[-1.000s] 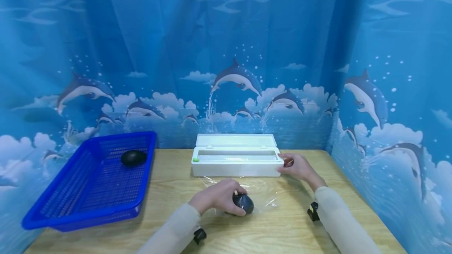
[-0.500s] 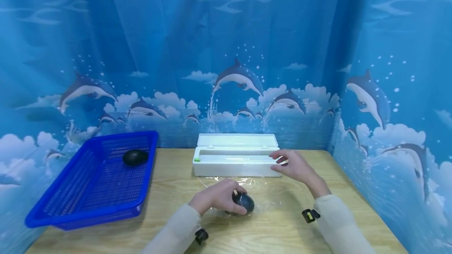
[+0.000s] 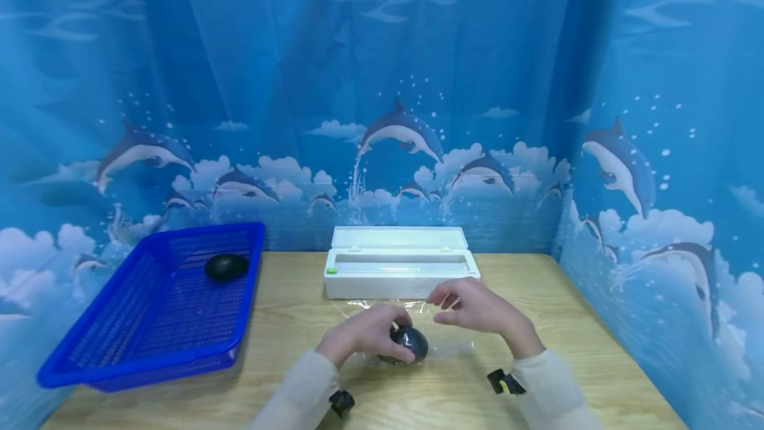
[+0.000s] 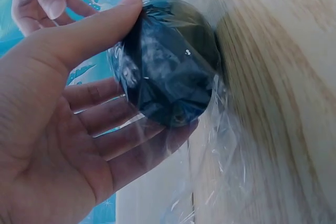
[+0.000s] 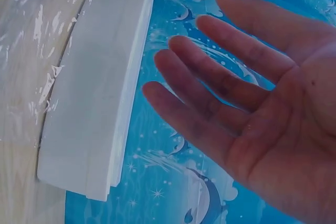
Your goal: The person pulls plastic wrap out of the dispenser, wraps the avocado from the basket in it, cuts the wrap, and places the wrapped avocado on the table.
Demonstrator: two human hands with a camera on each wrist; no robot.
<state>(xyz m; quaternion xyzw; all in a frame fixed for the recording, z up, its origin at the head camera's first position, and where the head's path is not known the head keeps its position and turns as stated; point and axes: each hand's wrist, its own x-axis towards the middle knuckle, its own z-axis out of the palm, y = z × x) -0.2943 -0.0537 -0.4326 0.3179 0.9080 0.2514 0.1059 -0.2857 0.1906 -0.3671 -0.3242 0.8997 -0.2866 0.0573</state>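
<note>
A dark, smooth, egg-shaped object (image 3: pixel 413 342) sits on the wooden table with clear cling film (image 4: pixel 226 145) over it. My left hand (image 3: pixel 367 336) grips it, thumb on one side and fingers round the other. Loose film spreads over the table around it, as the right wrist view shows the sheet (image 5: pixel 37 40). Above the film, to the right of the object, my right hand (image 3: pixel 477 309) is held with its fingers apart and nothing in them. Just behind stands a white cling film dispenser (image 3: pixel 400 286) with its lid (image 3: pixel 400 238) raised and a green cutter (image 3: pixel 331 271) at its left end.
On the left of the table (image 3: pixel 286 350) lies a blue plastic basket (image 3: pixel 241 324). A second dark oval object (image 3: pixel 226 267) rests inside it. A blue dolphin-print curtain (image 3: pixel 286 85) closes off the back and right side.
My right hand has left the dispenser's right end and come forward and left, toward the egg-shaped object. My left hand has kept its grip there.
</note>
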